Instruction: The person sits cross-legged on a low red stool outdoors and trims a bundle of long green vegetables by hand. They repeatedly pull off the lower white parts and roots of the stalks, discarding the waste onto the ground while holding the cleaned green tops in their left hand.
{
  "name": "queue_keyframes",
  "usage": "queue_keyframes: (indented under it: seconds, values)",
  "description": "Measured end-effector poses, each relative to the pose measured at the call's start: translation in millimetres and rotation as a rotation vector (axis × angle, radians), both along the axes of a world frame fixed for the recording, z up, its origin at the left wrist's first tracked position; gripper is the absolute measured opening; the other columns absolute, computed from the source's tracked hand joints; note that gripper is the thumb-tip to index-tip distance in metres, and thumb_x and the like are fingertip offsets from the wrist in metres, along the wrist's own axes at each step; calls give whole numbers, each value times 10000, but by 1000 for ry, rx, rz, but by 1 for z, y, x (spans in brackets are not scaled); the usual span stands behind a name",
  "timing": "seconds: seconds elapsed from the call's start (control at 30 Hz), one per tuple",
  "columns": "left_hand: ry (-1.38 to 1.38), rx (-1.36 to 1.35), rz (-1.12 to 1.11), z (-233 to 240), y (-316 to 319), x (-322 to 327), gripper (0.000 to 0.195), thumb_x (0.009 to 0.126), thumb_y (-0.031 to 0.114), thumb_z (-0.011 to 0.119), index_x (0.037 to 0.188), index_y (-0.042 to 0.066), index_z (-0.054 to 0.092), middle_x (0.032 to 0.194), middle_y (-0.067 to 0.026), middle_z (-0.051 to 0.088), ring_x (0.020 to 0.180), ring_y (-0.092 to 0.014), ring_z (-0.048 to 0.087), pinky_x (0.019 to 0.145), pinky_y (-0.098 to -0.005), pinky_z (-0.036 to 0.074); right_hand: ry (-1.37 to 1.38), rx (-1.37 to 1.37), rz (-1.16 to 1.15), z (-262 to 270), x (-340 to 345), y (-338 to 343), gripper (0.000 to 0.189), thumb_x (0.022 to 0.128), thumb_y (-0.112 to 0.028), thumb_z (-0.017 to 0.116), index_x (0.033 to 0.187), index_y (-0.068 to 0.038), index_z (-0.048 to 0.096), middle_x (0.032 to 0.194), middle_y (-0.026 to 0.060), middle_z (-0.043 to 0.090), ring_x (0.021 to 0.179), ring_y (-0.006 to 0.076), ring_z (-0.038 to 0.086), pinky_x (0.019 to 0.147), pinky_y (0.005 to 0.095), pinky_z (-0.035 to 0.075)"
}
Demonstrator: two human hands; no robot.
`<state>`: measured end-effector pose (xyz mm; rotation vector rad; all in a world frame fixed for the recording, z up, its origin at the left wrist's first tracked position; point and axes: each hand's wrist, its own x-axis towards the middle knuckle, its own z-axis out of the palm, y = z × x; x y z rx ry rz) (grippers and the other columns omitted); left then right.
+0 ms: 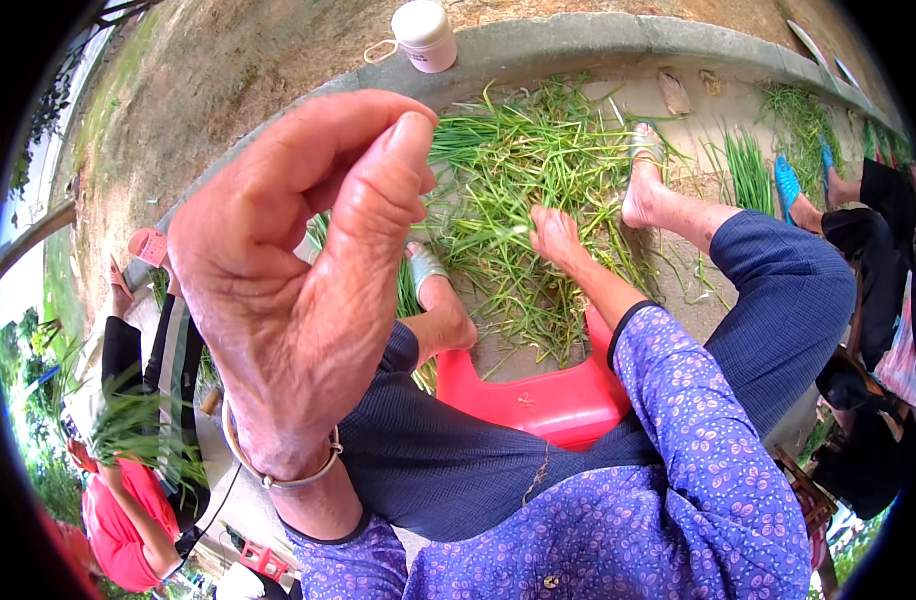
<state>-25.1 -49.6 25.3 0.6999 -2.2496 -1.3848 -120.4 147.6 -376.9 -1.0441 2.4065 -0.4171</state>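
Observation:
Close to the camera, my left hand (pixel 300 217) is raised, fingers curled and the thumb tip pressed to the index finger; nothing shows in it. A bracelet (pixel 300 480) circles that wrist. Lower down, my right hand (pixel 557 236) is closed on some green stalks (pixel 519 225), blurred at the fingertips. Around and beyond it spreads a loose pile of long, chive-like greens (pixel 548 157), some blades yellowed. At the pile's upper left lies a straighter, darker bunch (pixel 461 141). My sandalled feet stand on either side of the pile.
A red plastic stool (pixel 533 405) is between my legs. On the concrete kerb (pixel 578 49) stands a lidded pink cup (pixel 425 37). Another bunch of greens (pixel 750 176) lies to the right, near a person in blue sandals (pixel 788 184). Someone in red (pixel 127 517) holds greens at left.

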Motion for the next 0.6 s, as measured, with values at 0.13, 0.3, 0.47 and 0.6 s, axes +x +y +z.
queue_keyframes:
  seconds: [0.13,0.3,0.47,0.6]
  values:
    - [0,-40,12,2,3,2,191,891,132,590,961,-38,643,732,-63,610,683,-122,569,671,-237,441,-79,-156,-38,42,-44,-53,138,720,-119,566,825,-38,529,688,165,598,627,344,587,583,455,487]
    - [-2,-88,105,5,4,6,200,902,133,568,972,-39,643,724,-70,610,679,-134,572,669,-247,439,115,-414,-50,63,-84,-94,471,739,-215,650,1166,-108,484,934,203,598,787,352,615,674,439,511]
    - [-4,-140,136,-3,-2,7,217,914,140,538,976,-41,639,715,-80,605,663,-139,567,703,-258,426,187,51,79,39,-108,-96,894,645,-379,775,1341,-54,316,1271,178,432,1221,338,393,984,493,352]
    - [-49,-160,207,4,1,11,231,916,136,508,970,-53,629,702,-96,596,647,-147,560,732,-276,419,331,179,206,21,-86,-115,1040,593,-416,814,1395,-48,262,1281,178,436,1232,337,383,982,507,336]
